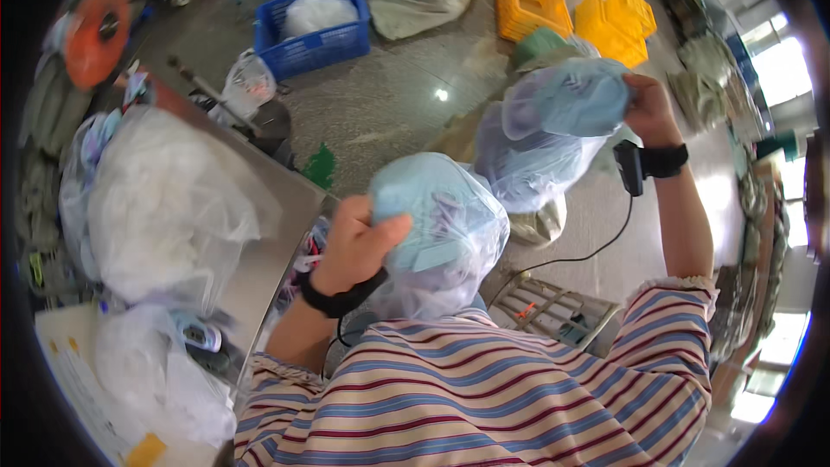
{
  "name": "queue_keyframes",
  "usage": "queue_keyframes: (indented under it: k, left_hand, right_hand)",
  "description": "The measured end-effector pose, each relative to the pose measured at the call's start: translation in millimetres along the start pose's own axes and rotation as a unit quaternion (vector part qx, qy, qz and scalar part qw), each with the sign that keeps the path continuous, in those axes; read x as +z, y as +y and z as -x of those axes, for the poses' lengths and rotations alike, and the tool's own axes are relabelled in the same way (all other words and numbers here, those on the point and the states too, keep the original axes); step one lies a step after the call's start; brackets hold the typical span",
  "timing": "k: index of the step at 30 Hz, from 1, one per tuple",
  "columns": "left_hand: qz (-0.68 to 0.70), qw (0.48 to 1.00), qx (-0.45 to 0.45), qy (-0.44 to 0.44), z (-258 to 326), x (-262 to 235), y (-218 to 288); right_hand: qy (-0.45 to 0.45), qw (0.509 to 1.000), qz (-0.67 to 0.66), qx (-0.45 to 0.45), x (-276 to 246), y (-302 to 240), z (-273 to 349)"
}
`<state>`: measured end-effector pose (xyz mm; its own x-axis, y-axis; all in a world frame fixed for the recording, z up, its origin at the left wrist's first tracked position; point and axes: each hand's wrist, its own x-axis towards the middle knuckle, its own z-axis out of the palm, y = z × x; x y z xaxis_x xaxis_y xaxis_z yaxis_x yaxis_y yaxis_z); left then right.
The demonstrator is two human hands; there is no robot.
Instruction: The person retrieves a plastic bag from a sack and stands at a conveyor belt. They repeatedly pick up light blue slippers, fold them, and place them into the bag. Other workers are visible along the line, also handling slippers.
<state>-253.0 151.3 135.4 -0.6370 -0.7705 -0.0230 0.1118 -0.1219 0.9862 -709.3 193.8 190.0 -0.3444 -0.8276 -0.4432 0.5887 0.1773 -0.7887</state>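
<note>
My left hand (359, 238) is closed on the side of a clear plastic bag (445, 225) packed with light blue fabric pieces, close in front of my body. My right hand (653, 108), out to the far right, pinches the edge of a rounded light blue fabric piece (592, 97). That piece lies over a second clear plastic bag (540, 164) filled with pale lilac and blue material. The second bag rests on a large dull green sack (545, 227). The fingertips of my right hand are partly hidden behind the fabric.
At left, a metal-edged table (277, 238) carries a big bag of white material (164, 199) and another white bag (156, 372). A blue crate (316, 39) and yellow crates (529, 2) stand on the floor ahead. A slatted wooden frame (562, 307) lies nearby, and a black cable (575, 258) trails from my right wrist.
</note>
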Motion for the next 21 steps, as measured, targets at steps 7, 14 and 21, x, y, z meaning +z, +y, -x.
queue_keyframes:
  k: [7, 14, 21]
  left_hand:
    - [0.039, 0.941, 0.28, 0.184, 135, -60, 146]
    - [-0.353, 0.492, 0.415, 0.679, 276, -37, 208]
    - [-0.508, 0.435, 0.256, 0.698, 383, 5, 210]
  right_hand:
    - [-0.307, 0.948, -0.036, -0.077, 159, -32, 81]
    - [-0.566, 0.813, -0.086, 0.104, 316, 11, 90]
    - [-0.519, 0.812, -0.004, 0.266, 405, 128, 88]
